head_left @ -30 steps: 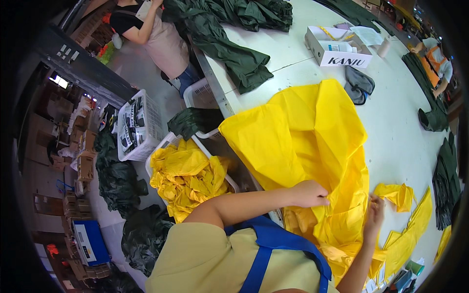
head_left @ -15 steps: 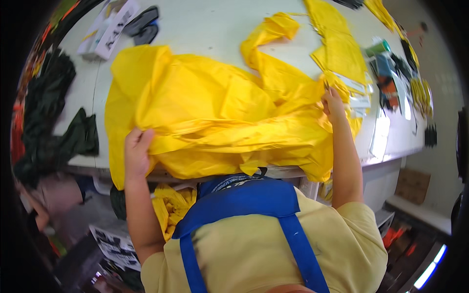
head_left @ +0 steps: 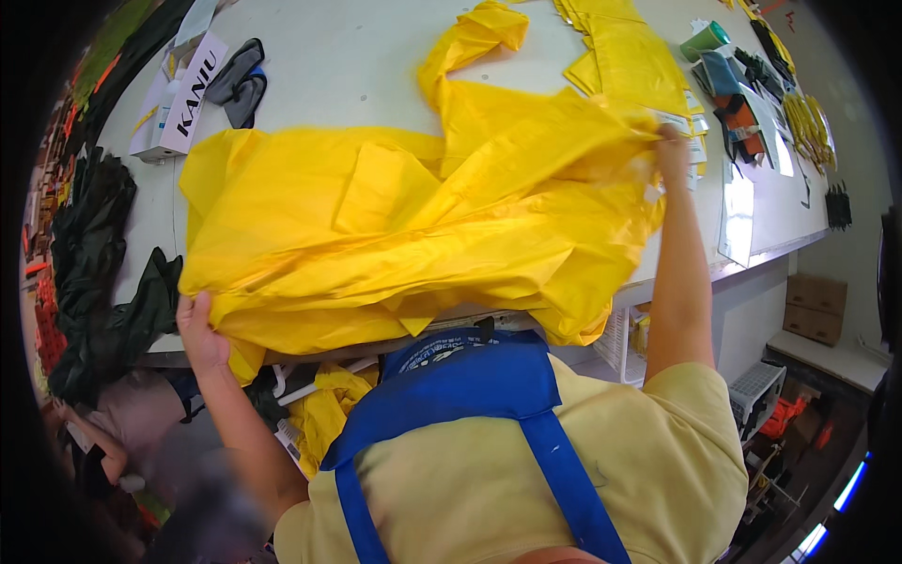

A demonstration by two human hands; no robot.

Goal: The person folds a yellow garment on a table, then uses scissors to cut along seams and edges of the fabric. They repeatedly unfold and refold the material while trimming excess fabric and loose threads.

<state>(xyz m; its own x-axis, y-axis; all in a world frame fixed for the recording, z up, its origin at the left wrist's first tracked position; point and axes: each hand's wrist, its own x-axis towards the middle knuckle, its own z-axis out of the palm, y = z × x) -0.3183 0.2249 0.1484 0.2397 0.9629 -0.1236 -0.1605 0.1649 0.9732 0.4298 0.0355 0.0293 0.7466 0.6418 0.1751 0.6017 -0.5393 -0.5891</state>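
Observation:
A large yellow garment [head_left: 404,226] lies spread and creased over the near half of the white cutting table [head_left: 376,56]. My left hand [head_left: 199,331] grips its lower left edge at the table's front. My right hand [head_left: 671,148] is raised at the garment's upper right corner and pinches the fabric there. I wear a pale yellow shirt under a blue apron [head_left: 470,385].
A stack of flat yellow fabric pieces [head_left: 625,52] lies at the back. A white box [head_left: 183,94] and a grey cloth [head_left: 240,80] sit back left. Dark green garments [head_left: 99,273] hang off the left edge. Tools and a green cup [head_left: 707,39] crowd the right side.
My head has turned back over the table. Both hands have moved apart and now hold the yellow garment stretched wide by its left edge and right corner.

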